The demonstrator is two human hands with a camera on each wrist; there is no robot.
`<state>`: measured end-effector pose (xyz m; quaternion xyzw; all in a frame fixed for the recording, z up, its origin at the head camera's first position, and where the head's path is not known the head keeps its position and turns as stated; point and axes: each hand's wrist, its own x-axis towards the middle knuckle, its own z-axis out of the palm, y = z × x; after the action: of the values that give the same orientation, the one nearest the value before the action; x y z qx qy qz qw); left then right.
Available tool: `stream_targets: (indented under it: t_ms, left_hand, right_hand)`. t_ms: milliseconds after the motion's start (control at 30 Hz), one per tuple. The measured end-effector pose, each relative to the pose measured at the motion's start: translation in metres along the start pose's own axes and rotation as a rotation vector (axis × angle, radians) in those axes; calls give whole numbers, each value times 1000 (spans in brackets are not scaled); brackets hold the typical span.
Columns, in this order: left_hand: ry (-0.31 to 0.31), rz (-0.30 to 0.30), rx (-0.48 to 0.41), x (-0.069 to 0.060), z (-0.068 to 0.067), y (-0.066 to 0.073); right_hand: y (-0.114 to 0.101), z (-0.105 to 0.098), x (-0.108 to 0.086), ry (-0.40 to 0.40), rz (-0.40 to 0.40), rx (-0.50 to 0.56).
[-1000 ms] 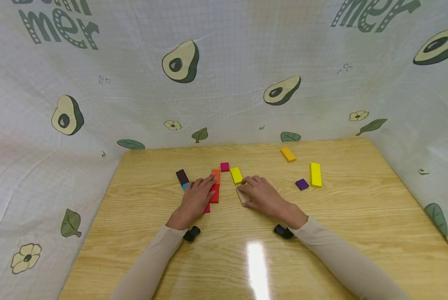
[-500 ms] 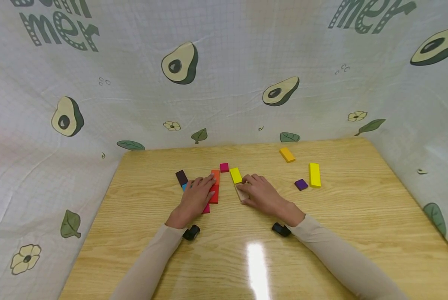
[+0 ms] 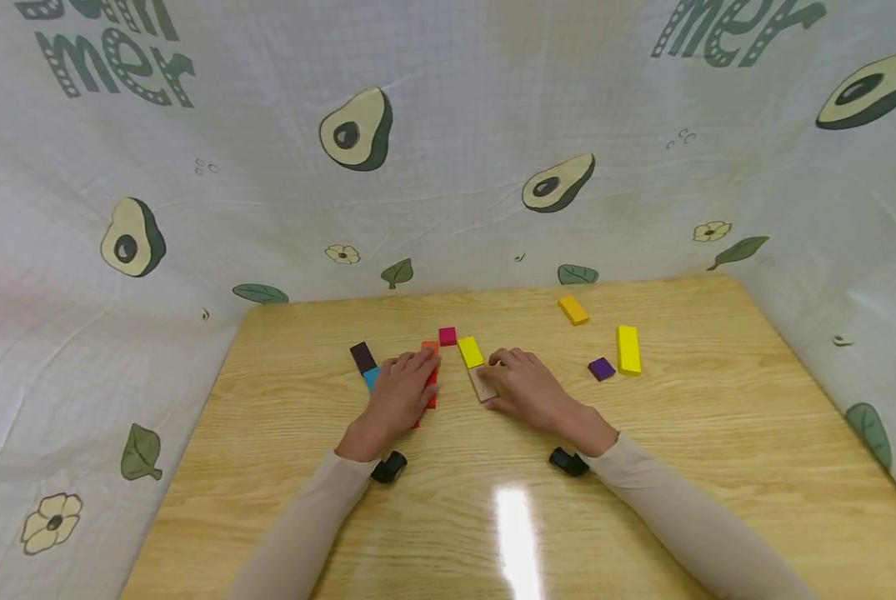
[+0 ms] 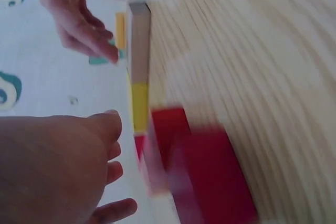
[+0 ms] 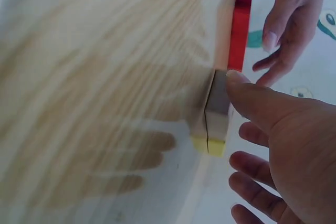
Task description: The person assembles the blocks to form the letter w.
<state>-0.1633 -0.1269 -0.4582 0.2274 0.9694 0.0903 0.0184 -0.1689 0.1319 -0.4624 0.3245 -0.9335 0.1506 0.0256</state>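
1. The beige block [image 3: 479,388] is a plain, straight-edged bar, pale like bare wood and greyer where its side is shaded. One end meets a bright yellow block [image 3: 470,352], the two lying end to end in a slightly slanting row.
2. That beige block lies flat on the wooden table [image 3: 402,542], between my hands and just beside my right hand [image 3: 530,387]. My thumb tip touches its near end. My other fingers bend loosely and stand apart from one another; whether my index finger touches the block I cannot tell.
3. My left hand [image 3: 398,396] spreads over the red block [image 3: 432,400], fingers relaxed and slightly parted; I cannot tell whether the tips press down. A blue block [image 3: 371,379] and a dark brown block [image 3: 362,357] show beyond its outer side.
4. I see no writing on the blocks. The cloth [image 3: 448,167] behind has green lettering: "mer" [image 3: 113,71] reads clearly on the left, with "mer" again on the right.
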Motion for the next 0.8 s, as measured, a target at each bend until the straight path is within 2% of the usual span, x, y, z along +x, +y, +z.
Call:
stream_targets:
  t_ms: [233, 467, 800]
  left_hand:
    - [15, 33, 5, 11, 6, 28]
    - [11, 0, -2, 23, 15, 51]
    - [19, -29, -32, 32, 24, 68]
  right_hand:
    - [16, -11, -17, 50, 45, 31]
    - [38, -21, -37, 97, 80, 9]
    - [69, -33, -71, 85, 166, 7]
